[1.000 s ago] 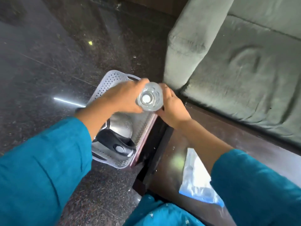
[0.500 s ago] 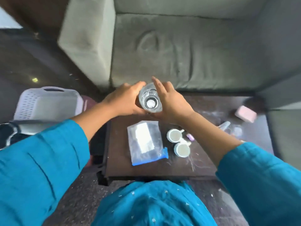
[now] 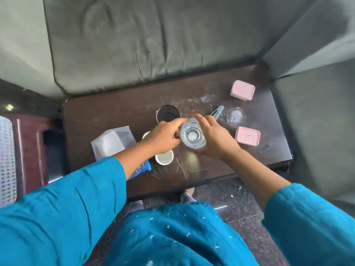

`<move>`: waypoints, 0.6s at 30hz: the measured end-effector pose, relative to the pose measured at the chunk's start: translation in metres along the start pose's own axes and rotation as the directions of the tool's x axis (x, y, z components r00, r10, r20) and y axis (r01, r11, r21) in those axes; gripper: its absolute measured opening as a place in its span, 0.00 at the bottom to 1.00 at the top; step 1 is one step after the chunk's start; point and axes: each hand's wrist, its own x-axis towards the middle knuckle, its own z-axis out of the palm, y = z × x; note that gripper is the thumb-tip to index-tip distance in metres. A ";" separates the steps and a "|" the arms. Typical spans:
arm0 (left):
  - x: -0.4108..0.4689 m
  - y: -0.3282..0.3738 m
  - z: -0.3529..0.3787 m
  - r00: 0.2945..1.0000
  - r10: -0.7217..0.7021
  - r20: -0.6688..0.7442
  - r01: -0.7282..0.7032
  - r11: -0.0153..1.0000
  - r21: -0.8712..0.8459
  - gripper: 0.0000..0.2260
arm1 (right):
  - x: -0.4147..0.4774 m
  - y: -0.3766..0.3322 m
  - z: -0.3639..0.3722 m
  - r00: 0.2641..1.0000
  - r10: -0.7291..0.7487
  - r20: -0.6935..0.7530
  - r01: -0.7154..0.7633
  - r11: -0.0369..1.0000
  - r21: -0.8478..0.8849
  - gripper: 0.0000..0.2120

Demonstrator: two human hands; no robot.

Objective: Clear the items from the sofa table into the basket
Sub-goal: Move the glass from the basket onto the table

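Hands: the left hand (image 3: 163, 137) and right hand (image 3: 213, 139) both hold one clear glass (image 3: 192, 135), fingers wrapped on its sides, mouth up, above the table (image 3: 115, 110).
Grip risk: smooth glass held only by its sides; I'd say a loosened finger lets it drop on the cups below.
Under the hands: a white cup (image 3: 164, 159) just below the left wrist, another mostly hidden; a dark glass (image 3: 167, 114) behind.
Further out: a hair clip (image 3: 218, 113), two pink boxes (image 3: 242, 90), a plastic bag (image 3: 113, 142).
Basket: the basket (image 3: 6, 162) sits on the floor at far left, well apart from the table.
Carry risk: the long swing left could clip the table edge.
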 end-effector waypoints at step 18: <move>0.063 -0.044 0.066 0.929 -0.222 0.297 0.351 0.782 -0.515 0.22 | 0.049 0.089 0.086 0.995 0.039 0.096 -0.051 0.990 0.129 0.44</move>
